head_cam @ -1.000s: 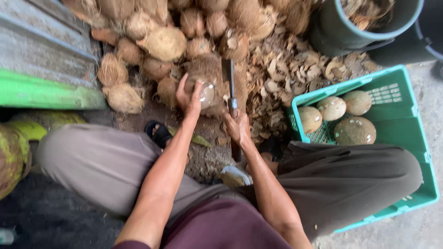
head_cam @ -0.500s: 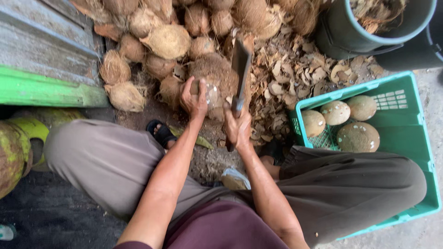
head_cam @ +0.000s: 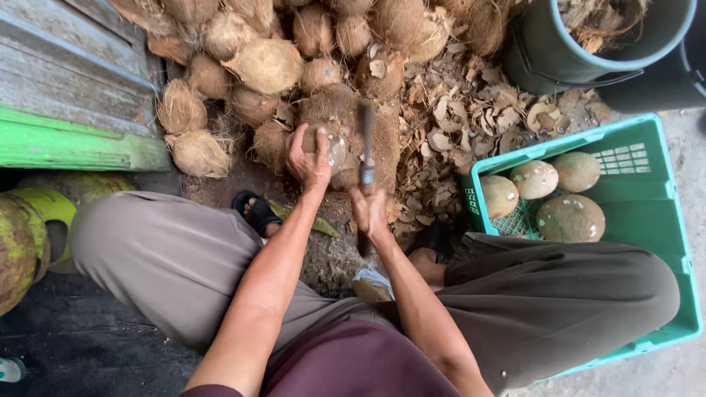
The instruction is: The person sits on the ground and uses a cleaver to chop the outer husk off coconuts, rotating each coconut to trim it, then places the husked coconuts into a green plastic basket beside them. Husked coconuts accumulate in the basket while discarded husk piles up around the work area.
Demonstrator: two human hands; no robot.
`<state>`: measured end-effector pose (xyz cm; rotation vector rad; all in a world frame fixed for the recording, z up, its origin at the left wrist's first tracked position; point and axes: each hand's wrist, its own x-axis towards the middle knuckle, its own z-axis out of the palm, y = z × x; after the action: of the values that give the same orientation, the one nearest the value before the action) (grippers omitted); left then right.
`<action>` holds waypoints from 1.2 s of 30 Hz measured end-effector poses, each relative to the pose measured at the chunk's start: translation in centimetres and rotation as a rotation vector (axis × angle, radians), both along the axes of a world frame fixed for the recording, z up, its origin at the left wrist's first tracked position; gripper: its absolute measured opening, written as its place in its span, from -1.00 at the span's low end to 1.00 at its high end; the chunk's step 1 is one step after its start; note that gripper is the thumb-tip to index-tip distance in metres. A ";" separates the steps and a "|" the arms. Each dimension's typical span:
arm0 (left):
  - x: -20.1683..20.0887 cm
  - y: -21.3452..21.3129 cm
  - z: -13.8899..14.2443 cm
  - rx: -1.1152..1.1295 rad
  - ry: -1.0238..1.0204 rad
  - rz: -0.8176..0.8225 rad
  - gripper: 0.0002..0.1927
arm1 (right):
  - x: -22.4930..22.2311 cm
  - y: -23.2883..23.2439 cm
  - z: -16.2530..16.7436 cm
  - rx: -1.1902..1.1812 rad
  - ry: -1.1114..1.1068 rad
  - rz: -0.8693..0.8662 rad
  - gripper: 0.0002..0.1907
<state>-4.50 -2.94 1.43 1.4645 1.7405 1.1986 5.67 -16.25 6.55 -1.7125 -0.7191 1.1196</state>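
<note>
Near the centre of the head view, the left hand (head_cam: 310, 158) curls over a partly husked coconut (head_cam: 334, 151), fingers clamped on its rounded top and pinning it against a fibrous brown mound. Just at 3 o'clock of it, the right hand (head_cam: 370, 209) is closed tight on the handle of a cleaver (head_cam: 365, 147), whose blade stands edge-on over the nut. The coconut looks heavy, hard and stiff under a rough fibrous coat that should grip well; it seems best held from the side away from the blade, as the left hand does. A pile of unhusked coconuts (head_cam: 268, 65) lies at 12 o'clock, husk scraps (head_cam: 471, 117) are scattered at 2 o'clock, and a green crate (head_cam: 662, 213) at 3 o'clock holds four cleaned coconuts (head_cam: 570, 218). A dark bucket (head_cam: 581, 51) sits beyond it.
</note>
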 end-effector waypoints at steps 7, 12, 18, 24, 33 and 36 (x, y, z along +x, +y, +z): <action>-0.2 -0.1 1.2 0.007 0.033 -0.014 -0.44 | 1.2 -0.9 -1.1 -0.061 -0.114 0.089 -0.66; 0.1 -1.1 1.6 0.064 0.035 -0.043 -0.41 | 0.0 -0.2 -0.9 0.100 -0.045 -0.010 -0.68; -0.1 0.2 0.5 0.026 -0.063 -0.032 -0.42 | 0.8 -0.1 -0.4 -0.222 -0.081 0.155 -0.66; -0.4 0.1 0.3 -0.044 -0.036 -0.047 -0.45 | 1.1 0.0 1.3 0.050 0.131 -0.037 -0.64; -0.9 0.4 0.9 0.043 0.150 -0.053 -0.53 | -0.8 0.3 -2.5 -0.294 0.132 0.126 -0.84; -1.4 0.9 0.8 0.147 0.210 -0.068 -0.52 | -0.7 0.4 -3.0 -0.227 0.086 0.157 -0.78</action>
<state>-5.87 -1.99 2.23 1.7779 1.7520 1.1945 5.00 -15.88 3.52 -1.8071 -0.7038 1.4204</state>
